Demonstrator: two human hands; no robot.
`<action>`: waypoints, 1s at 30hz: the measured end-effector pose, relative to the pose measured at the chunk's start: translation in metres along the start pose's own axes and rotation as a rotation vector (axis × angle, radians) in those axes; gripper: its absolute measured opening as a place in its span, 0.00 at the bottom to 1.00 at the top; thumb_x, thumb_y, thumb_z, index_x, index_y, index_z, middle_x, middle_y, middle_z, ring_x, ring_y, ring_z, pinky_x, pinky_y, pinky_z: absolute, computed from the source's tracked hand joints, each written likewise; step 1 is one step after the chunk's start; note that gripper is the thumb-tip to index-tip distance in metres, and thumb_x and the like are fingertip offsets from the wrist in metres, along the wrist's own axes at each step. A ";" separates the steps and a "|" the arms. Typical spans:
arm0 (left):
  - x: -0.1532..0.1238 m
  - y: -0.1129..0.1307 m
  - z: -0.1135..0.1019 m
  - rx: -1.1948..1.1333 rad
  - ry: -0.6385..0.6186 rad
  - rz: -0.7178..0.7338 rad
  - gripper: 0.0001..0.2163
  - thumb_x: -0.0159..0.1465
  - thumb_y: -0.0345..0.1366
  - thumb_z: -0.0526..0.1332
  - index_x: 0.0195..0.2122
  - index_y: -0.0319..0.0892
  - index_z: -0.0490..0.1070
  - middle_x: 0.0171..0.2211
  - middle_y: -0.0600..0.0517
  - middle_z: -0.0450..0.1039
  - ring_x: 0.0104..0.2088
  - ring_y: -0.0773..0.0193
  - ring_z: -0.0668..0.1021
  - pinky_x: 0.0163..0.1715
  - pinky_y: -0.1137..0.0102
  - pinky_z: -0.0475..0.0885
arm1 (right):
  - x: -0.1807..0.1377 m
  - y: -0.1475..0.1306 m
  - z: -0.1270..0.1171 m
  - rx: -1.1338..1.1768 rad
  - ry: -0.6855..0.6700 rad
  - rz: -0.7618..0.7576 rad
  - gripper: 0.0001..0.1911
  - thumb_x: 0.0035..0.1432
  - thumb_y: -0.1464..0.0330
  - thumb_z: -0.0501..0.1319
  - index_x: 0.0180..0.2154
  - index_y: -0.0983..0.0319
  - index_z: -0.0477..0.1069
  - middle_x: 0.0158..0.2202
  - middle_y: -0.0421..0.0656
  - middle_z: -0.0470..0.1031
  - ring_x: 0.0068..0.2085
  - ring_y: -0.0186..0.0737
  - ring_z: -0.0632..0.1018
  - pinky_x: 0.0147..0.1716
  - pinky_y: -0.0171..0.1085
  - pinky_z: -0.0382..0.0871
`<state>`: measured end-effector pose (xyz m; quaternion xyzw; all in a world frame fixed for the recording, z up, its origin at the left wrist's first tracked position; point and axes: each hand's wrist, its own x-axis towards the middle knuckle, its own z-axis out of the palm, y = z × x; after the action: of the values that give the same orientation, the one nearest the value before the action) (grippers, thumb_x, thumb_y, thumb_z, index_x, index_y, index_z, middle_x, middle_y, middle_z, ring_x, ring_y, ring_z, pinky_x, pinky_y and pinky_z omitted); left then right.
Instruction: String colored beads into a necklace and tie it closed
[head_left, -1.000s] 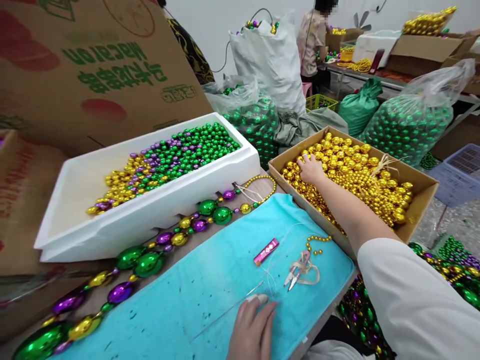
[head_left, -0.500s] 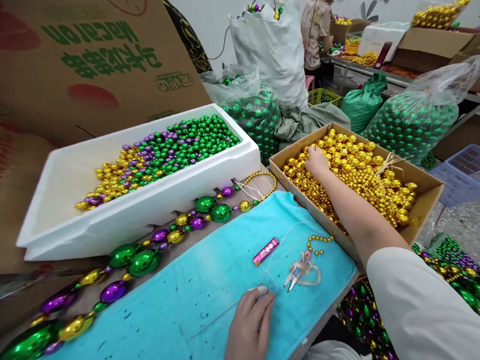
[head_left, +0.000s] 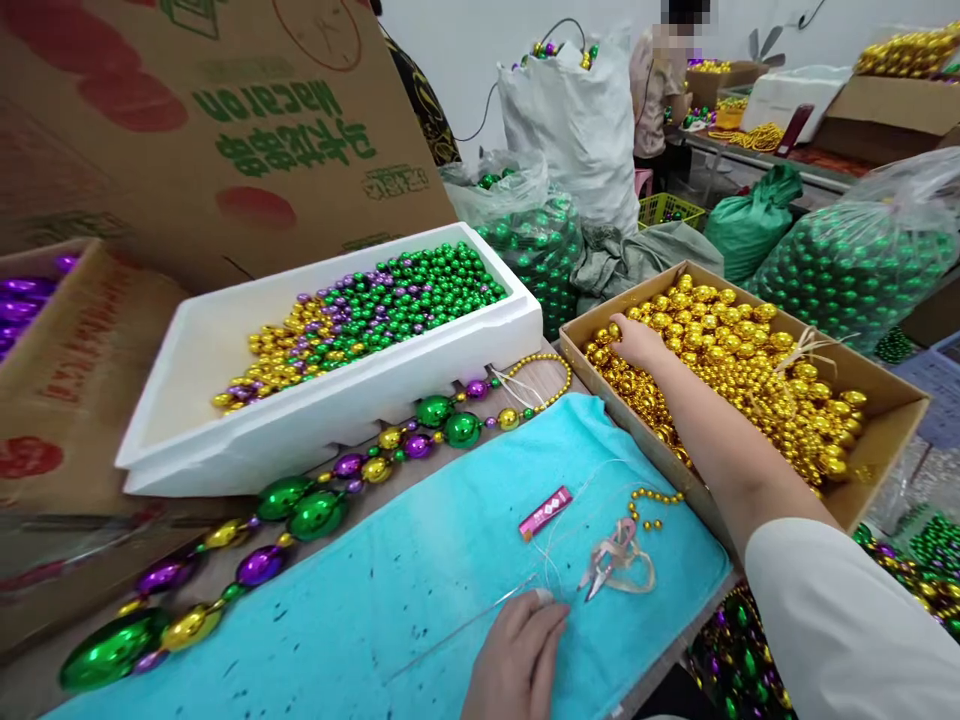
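Observation:
My right hand (head_left: pixel 637 343) reaches into a cardboard box (head_left: pixel 885 400) heaped with gold beads (head_left: pixel 750 350); its fingers curl down among the beads at the box's near left corner. My left hand (head_left: pixel 514 660) rests on a turquoise towel (head_left: pixel 375 610), fingers pinched on a small white object with thin clear thread running from it. Beside it lie small thread snips (head_left: pixel 611 555), a pink packet (head_left: pixel 545 512) and a short strand of small gold beads (head_left: pixel 649 500). A long strand of large green, purple and gold beads (head_left: pixel 300 510) lies along the towel's far edge.
A white foam tray (head_left: pixel 225 440) holds gold, purple and green beads. Printed cardboard (head_left: pixel 225 120) leans behind it. Plastic bags of green beads (head_left: pixel 847 260) and a white sack (head_left: pixel 577 130) stand beyond. Another person (head_left: pixel 660 80) works at a far table.
My right hand has shifted a little toward the near left corner of the gold bead box. The camera view moved slightly; my left hand stays on the towel.

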<state>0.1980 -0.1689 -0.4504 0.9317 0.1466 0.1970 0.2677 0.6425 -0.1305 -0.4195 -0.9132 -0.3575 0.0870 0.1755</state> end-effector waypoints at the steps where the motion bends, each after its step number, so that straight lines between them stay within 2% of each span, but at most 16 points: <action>1: 0.001 0.001 -0.001 0.004 0.002 -0.001 0.10 0.64 0.32 0.57 0.44 0.46 0.74 0.40 0.48 0.76 0.41 0.64 0.79 0.41 0.72 0.78 | 0.003 0.000 0.003 0.028 -0.021 -0.010 0.29 0.53 0.66 0.62 0.57 0.56 0.61 0.51 0.50 0.73 0.51 0.53 0.73 0.48 0.46 0.66; 6: 0.003 0.004 -0.007 0.031 0.016 -0.013 0.09 0.64 0.33 0.58 0.43 0.47 0.74 0.40 0.49 0.76 0.41 0.64 0.79 0.41 0.71 0.78 | 0.016 0.012 0.010 0.220 -0.060 0.009 0.31 0.47 0.71 0.66 0.55 0.58 0.65 0.48 0.48 0.75 0.50 0.50 0.74 0.50 0.44 0.65; 9: 0.002 0.004 -0.008 0.033 0.017 -0.023 0.09 0.64 0.34 0.58 0.43 0.47 0.75 0.39 0.49 0.77 0.41 0.64 0.79 0.41 0.71 0.78 | 0.018 0.022 0.010 0.400 -0.071 0.055 0.29 0.46 0.71 0.67 0.51 0.61 0.66 0.46 0.47 0.75 0.47 0.46 0.75 0.48 0.42 0.67; 11: 0.001 0.003 -0.008 0.035 0.005 -0.034 0.09 0.64 0.34 0.58 0.44 0.47 0.75 0.40 0.49 0.77 0.41 0.63 0.79 0.42 0.70 0.78 | 0.016 0.028 0.009 0.553 -0.090 0.093 0.25 0.47 0.69 0.67 0.49 0.62 0.66 0.45 0.47 0.75 0.44 0.42 0.75 0.44 0.41 0.69; 14: 0.002 0.004 -0.008 0.038 -0.030 -0.051 0.10 0.64 0.35 0.57 0.44 0.47 0.75 0.42 0.48 0.77 0.42 0.62 0.79 0.43 0.68 0.78 | 0.009 0.032 0.005 0.811 -0.169 0.132 0.19 0.52 0.63 0.64 0.45 0.60 0.65 0.42 0.46 0.76 0.37 0.38 0.76 0.33 0.37 0.72; 17: 0.004 0.005 -0.007 0.035 -0.072 -0.073 0.11 0.65 0.34 0.56 0.44 0.47 0.75 0.42 0.47 0.77 0.43 0.61 0.79 0.44 0.67 0.78 | 0.003 0.033 -0.004 1.042 -0.256 0.132 0.14 0.56 0.60 0.60 0.42 0.58 0.65 0.37 0.44 0.77 0.31 0.36 0.76 0.23 0.32 0.68; 23: 0.010 0.004 -0.012 0.007 -0.086 -0.068 0.11 0.64 0.34 0.57 0.45 0.48 0.75 0.43 0.48 0.77 0.43 0.60 0.79 0.43 0.66 0.78 | -0.010 0.022 -0.032 1.427 -0.273 0.037 0.17 0.55 0.55 0.60 0.42 0.59 0.67 0.33 0.43 0.77 0.30 0.36 0.77 0.17 0.27 0.64; 26: 0.033 0.001 -0.026 -0.055 -0.044 -0.088 0.11 0.64 0.34 0.57 0.46 0.47 0.75 0.43 0.48 0.77 0.44 0.60 0.78 0.45 0.65 0.77 | -0.024 0.009 -0.045 1.590 -0.341 -0.112 0.19 0.52 0.58 0.63 0.44 0.59 0.67 0.34 0.42 0.77 0.31 0.36 0.77 0.16 0.26 0.64; 28: 0.060 0.003 -0.040 -0.152 0.025 -0.138 0.13 0.64 0.35 0.58 0.50 0.48 0.73 0.43 0.48 0.76 0.45 0.60 0.78 0.47 0.64 0.76 | -0.039 -0.006 -0.052 1.571 -0.431 -0.228 0.24 0.50 0.59 0.64 0.48 0.58 0.66 0.37 0.42 0.77 0.31 0.37 0.78 0.16 0.27 0.65; 30: 0.093 0.009 -0.054 -0.310 0.159 -0.223 0.17 0.64 0.37 0.58 0.54 0.49 0.69 0.45 0.47 0.73 0.44 0.61 0.77 0.43 0.66 0.76 | -0.057 -0.027 -0.054 1.493 -0.560 -0.307 0.28 0.48 0.61 0.66 0.52 0.58 0.64 0.40 0.43 0.77 0.30 0.38 0.79 0.16 0.28 0.66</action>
<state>0.2571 -0.1169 -0.3765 0.8388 0.2375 0.2594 0.4155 0.5999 -0.1651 -0.3571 -0.4406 -0.3570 0.5027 0.6525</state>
